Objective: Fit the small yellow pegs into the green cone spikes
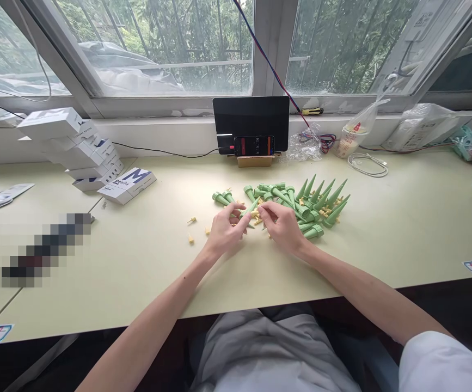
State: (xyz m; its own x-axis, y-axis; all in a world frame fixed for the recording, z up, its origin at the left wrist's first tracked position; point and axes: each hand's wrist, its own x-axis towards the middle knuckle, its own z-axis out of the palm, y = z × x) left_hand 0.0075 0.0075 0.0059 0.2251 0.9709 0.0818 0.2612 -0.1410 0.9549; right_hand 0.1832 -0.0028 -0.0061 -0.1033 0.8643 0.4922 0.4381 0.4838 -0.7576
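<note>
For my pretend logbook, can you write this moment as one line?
left grip: holding green cone | right grip: close by, contact unclear | nearby: other green cones, yellow pieces | beyond: propped phone

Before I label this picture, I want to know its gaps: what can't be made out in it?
- Head view: the lower end of the green cone in the left hand, hidden by fingers.
- Head view: the right hand's exact grip, covered by its own fingers.
- Head view: the number of yellow pieces; heaped cones cover some.
- Head view: the dark object at left, pixelated.
</note>
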